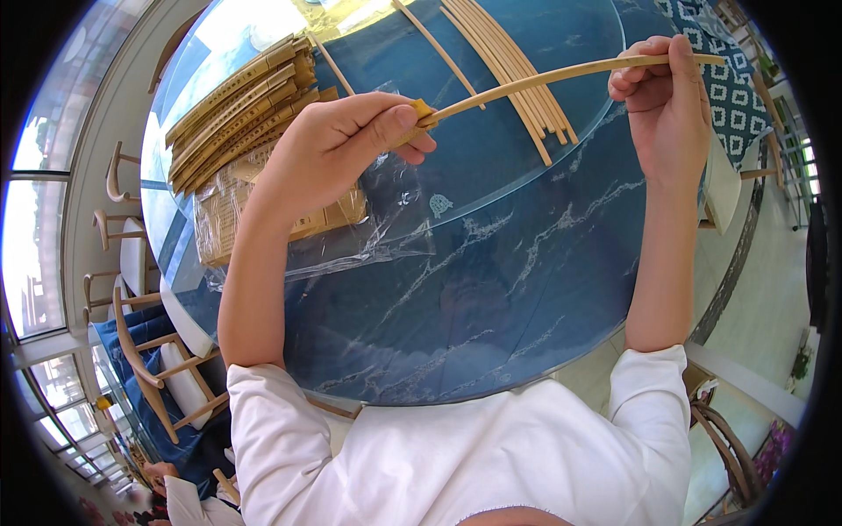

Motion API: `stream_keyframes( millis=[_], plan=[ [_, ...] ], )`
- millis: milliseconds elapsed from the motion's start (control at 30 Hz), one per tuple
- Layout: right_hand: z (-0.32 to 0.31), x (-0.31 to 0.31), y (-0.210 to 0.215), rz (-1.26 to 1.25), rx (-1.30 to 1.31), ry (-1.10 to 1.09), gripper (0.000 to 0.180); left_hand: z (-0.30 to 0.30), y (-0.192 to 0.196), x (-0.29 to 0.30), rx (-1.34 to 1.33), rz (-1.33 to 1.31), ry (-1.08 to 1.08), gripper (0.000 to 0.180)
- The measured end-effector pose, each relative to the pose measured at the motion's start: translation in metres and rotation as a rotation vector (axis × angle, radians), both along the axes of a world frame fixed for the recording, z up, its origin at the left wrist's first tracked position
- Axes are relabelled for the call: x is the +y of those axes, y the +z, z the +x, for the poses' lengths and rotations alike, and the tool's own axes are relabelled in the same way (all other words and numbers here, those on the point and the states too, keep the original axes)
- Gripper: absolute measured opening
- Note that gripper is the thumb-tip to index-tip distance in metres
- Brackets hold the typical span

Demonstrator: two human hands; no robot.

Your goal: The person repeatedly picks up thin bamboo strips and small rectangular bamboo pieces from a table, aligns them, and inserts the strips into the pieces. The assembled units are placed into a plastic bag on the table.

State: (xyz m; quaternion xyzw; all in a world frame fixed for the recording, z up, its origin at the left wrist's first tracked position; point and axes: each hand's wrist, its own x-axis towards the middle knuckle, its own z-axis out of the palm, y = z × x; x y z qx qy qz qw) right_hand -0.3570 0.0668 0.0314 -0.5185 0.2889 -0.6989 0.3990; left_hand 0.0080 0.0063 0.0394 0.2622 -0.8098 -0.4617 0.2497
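My left hand [329, 145] is closed, its thumb and fingers pinching a brown paper chopstick sleeve [423, 114], mostly hidden in the grip. Light wooden chopsticks [544, 78] stretch from that sleeve across to my right hand [662, 110]. There the thumb and fingers are closed round the far end, whose tip pokes out to the right. Whether it is one stick or a pair pressed together, I cannot tell. Beyond my left hand lies a fanned pile of printed brown sleeves [237, 110]. Next to it, partly behind my wrist, a clear plastic bag [386, 232] covers more sleeves.
Several loose chopsticks [513, 74] lie side by side on the round glass turntable [491, 193]. A single chopstick [438, 48] rests apart from them. Beneath is a blue marbled table [438, 324]. Wooden chairs [162, 377] stand left; a patterned cloth [724, 96] is at right. Another person [189, 500] shows at lower left.
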Motion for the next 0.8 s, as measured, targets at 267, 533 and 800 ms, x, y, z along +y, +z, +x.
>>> stream_keyframes(
  millis=[267,533,800],
  plan=[
    [-0.005,0.002,0.001,-0.112,0.046,-0.007,0.044,-0.002,-0.003,0.000,0.018,0.005,-0.024,0.028],
    [0.001,0.001,0.001,-0.094,0.067,0.058,0.044,-0.006,-0.001,0.001,-0.012,-0.124,-0.092,0.029],
    [0.005,0.000,0.000,-0.058,0.083,0.085,0.044,-0.006,-0.001,0.011,-0.026,-0.026,0.009,0.028]
  ],
)
